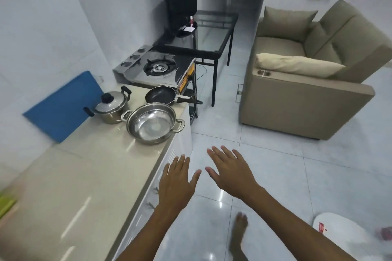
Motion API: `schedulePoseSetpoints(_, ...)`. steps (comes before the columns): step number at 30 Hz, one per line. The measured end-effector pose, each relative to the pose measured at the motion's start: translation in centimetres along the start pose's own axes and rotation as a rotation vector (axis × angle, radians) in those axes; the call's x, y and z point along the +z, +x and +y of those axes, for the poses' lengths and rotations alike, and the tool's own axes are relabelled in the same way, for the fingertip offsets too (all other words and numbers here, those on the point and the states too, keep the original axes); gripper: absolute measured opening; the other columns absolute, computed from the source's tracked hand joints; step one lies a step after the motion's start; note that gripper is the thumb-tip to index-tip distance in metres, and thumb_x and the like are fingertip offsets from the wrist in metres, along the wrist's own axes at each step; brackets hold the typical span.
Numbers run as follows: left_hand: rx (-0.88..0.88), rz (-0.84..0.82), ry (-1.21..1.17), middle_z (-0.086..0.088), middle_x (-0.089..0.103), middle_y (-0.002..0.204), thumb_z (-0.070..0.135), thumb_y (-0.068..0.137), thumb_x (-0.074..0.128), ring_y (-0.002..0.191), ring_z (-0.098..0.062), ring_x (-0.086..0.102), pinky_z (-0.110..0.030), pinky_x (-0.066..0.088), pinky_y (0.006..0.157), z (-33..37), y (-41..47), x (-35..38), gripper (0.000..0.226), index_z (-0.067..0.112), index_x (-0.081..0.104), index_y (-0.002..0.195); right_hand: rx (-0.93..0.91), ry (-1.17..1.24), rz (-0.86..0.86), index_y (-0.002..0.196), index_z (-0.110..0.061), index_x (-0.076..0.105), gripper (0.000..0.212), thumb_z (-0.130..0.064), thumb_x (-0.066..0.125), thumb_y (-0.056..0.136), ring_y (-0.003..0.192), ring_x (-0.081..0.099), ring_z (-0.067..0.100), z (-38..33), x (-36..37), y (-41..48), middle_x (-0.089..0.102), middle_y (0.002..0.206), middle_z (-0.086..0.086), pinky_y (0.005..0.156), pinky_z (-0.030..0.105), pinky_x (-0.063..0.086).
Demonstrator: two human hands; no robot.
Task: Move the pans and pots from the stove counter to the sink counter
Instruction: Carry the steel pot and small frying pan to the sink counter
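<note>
Both hands float flat and spread, holding nothing: left hand (pixel 177 178) over the counter's edge, right hand (pixel 230 170) over the floor, likely set for a two-handled lift. Ahead waits the wide open steel pot (pixel 153 123); behind it sit the lidded steel pot (pixel 111 106) and black frying pan (pixel 162 94).

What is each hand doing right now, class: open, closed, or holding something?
Left hand: open, fingers spread, holding nothing.
Right hand: open, fingers spread, holding nothing.
</note>
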State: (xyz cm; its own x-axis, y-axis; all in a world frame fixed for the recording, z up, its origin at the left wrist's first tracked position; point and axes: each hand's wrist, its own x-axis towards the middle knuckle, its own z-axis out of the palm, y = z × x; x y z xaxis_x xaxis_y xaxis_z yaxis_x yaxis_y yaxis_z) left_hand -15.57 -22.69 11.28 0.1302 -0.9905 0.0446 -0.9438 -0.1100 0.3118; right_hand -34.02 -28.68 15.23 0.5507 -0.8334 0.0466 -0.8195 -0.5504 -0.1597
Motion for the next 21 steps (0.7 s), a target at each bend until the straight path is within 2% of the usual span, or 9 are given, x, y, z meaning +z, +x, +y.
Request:
schedulePoseSetpoints(4, -0.069, 0.06, 0.032, -0.01, 0.057, 0.149, 0.063, 0.099, 0.026, 0.142, -0.027, 0.048, -0.048, 0.036, 0.117, 0.6, 8.7, 1.4, 0.076, 0.01, 0.059, 0.141, -0.108, -0.001, 0.017, 0.149, -0.016, 0.048, 0.061, -0.052, 0.037, 0.101, 0.141, 0.045, 0.032, 4.8, -0.1, 9.2, 0.051, 0.152, 0.008, 0.115, 0.053, 0.037)
schedulePoseSetpoints(7, -0.168, 0.088, 0.04, -0.012, 0.063, 0.142, 0.06, 0.098, 0.03, 0.135, -0.03, 0.056, -0.048, 0.041, 0.111, 0.7, 13.7, 2.2, 0.073, 0.007, 0.063, 0.136, -0.168, 0.013, -0.028, 0.151, -0.018, 0.043, 0.061, -0.053, 0.036, 0.102, 0.145, 0.041, 0.03, 7.9, -0.2, 15.5, 0.046, 0.156, 0.006, 0.117, 0.051, 0.033)
schedulePoseSetpoints(10, -0.286, 0.119, 0.028, -0.015, 0.068, 0.135, 0.059, 0.099, 0.033, 0.128, -0.031, 0.062, -0.048, 0.047, 0.105, 0.9, 18.2, 2.6, 0.072, 0.005, 0.067, 0.131, -0.258, 0.009, -0.039, 0.147, -0.017, 0.05, 0.06, -0.054, 0.041, 0.1, 0.139, 0.048, 0.031, 10.4, -0.1, 21.9, 0.052, 0.152, 0.007, 0.114, 0.052, 0.039)
schedulePoseSetpoints(15, -0.591, 0.086, -0.094, -0.012, 0.057, 0.149, 0.061, 0.1, 0.036, 0.138, -0.029, 0.051, -0.046, 0.039, 0.114, 1.3, 21.7, 4.6, 0.07, 0.009, 0.053, 0.145, -0.364, 0.055, -0.125, 0.152, -0.016, 0.042, 0.061, -0.051, 0.039, 0.102, 0.143, 0.044, 0.03, 13.5, 1.4, 30.3, 0.048, 0.155, 0.007, 0.113, 0.048, 0.04)
schedulePoseSetpoints(18, -0.755, 0.14, -0.199, -0.01, 0.058, 0.148, 0.057, 0.098, 0.046, 0.136, -0.028, 0.052, -0.042, 0.039, 0.114, 1.3, 22.8, 6.0, 0.066, 0.011, 0.052, 0.145, -0.422, 0.104, -0.183, 0.153, -0.016, 0.04, 0.06, -0.049, 0.041, 0.102, 0.143, 0.042, 0.028, 13.7, 2.3, 34.3, 0.048, 0.155, 0.005, 0.113, 0.045, 0.04)
schedulePoseSetpoints(21, -0.925, 0.138, -0.343, -0.01, 0.054, 0.151, 0.059, 0.098, 0.044, 0.137, -0.029, 0.05, -0.043, 0.039, 0.114, 0.5, 25.0, 7.1, 0.069, 0.012, 0.046, 0.148, -0.475, 0.08, -0.219, 0.153, -0.017, 0.039, 0.059, -0.048, 0.041, 0.102, 0.143, 0.042, 0.026, 13.6, 3.3, 38.6, 0.048, 0.154, 0.005, 0.111, 0.043, 0.039)
